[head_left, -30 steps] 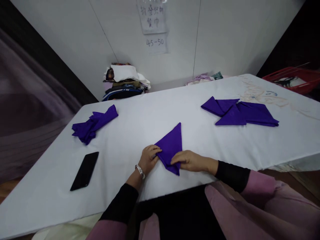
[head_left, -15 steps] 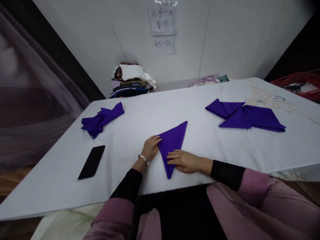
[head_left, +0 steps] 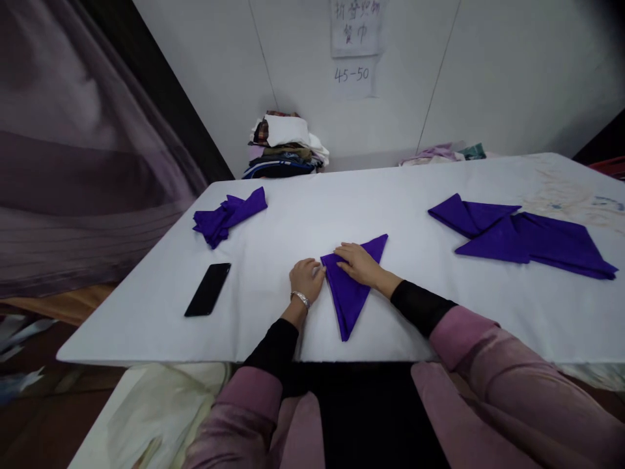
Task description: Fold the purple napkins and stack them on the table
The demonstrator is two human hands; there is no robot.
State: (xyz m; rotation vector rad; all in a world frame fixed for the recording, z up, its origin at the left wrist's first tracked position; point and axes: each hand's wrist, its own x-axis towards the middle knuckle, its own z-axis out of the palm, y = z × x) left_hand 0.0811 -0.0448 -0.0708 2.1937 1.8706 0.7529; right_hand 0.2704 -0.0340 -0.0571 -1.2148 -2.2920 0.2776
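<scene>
A purple cloth napkin (head_left: 347, 293), folded into a triangle with layered edges, lies on the white table in front of me. One point faces me and another points to the far right. At its left corner my left hand (head_left: 306, 279), with a silver bracelet at the wrist, pinches the edge between thumb and fingers. My right hand (head_left: 360, 264) rests across the upper part of the napkin, fingers stretched out flat and pointing left. Its palm covers some of the cloth.
On the white tabletop (head_left: 283, 221), a fanned purple napkin (head_left: 229, 215) lies at the far left and a black phone (head_left: 208, 289) nearer me. Folded purple napkins (head_left: 517, 234) overlap at the right. Stacked clothes (head_left: 286, 146) stand behind the table, below a wall sign (head_left: 354, 75).
My right hand has slid from the napkin's lower right edge up to its upper part. My left hand stays at the left corner. The view has shifted, so everything appears further right.
</scene>
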